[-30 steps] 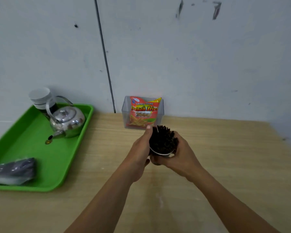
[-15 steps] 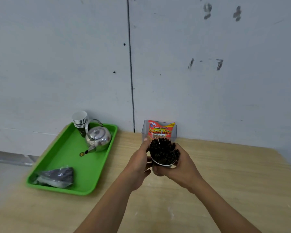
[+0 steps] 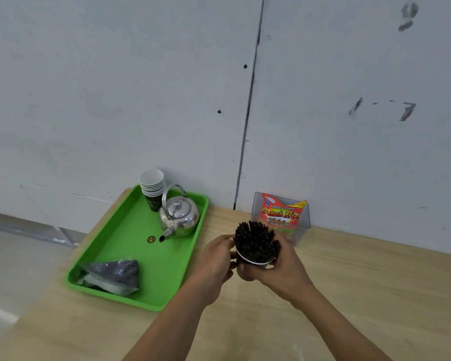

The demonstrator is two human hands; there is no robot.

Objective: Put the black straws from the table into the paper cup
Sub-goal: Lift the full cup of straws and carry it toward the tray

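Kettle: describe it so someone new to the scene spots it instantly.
Find the green tray on the left of the table. At its far end the kettle stands just right of a cup stack. It alone is shiny metal: round, arched handle, spout toward the camera.

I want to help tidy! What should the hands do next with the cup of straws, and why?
Probably set the cup down upright on the table and let go. The straws already stand packed in it, the left hand and right hand both grip it, and I see no loose straws left to pick up.
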